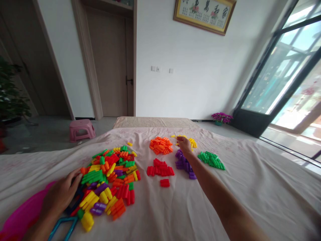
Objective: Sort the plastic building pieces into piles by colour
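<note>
My left hand (65, 188) is at the left edge of a mixed pile of plastic building blocks (105, 182) in red, orange, yellow, green and purple. Its thumb and fingertips close on an orange block (83, 170). Stretched far forward, my right hand (184, 144) is over the yellow blocks (193, 143), fingers curled together; what they hold is too small to make out. Around it lie sorted heaps of orange blocks (161, 146), purple blocks (182, 160) and green blocks (212, 160). Closer to me are red blocks (160, 168), one piece apart from its heap.
A pink basin (23, 211) and a blue handle-like frame (64, 219) are beside my left arm. Wrinkled pale cloth (155, 214) covers the surface. Beyond it stand a pink stool (82, 130) and magenta flowers (222, 117) on the floor.
</note>
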Action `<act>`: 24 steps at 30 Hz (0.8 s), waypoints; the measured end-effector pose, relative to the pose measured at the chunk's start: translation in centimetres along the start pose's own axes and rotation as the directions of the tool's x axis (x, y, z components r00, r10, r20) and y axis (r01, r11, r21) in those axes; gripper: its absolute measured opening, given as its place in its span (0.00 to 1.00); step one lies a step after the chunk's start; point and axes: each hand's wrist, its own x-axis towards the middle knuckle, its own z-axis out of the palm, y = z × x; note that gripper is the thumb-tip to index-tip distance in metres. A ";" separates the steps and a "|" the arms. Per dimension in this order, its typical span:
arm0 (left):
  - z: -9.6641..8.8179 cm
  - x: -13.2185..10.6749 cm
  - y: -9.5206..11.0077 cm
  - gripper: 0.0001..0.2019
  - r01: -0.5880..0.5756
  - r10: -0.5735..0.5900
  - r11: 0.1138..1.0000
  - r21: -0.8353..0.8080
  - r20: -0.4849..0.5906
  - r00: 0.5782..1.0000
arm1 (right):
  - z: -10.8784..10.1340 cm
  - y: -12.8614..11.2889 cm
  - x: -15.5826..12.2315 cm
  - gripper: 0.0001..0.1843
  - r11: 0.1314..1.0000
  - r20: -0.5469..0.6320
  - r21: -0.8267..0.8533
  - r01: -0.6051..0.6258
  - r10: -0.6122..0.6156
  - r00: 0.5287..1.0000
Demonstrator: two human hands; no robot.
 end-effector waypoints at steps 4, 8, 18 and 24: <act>-0.7 -0.4 1.0 0.26 -0.010 0.011 0.999 0.034 -0.037 0.999 | 6.6 -2.6 -6.1 0.10 0.978 0.291 -0.017 0.207 -0.193 0.937; -0.8 -0.6 1.2 0.26 -0.021 0.024 0.998 0.060 -0.057 0.998 | 12.3 -6.5 -13.1 0.15 0.844 0.580 0.035 0.535 -0.453 0.677; -1.2 -0.8 1.6 0.25 -0.037 0.041 0.997 0.065 -0.058 0.997 | 19.9 -11.1 -18.0 0.15 0.625 0.752 -0.006 0.780 -0.511 0.416; -0.8 -0.6 1.3 0.26 -0.042 0.048 0.995 0.095 -0.057 0.997 | 19.4 -10.8 -17.6 0.05 0.824 0.671 0.055 0.564 -0.449 0.591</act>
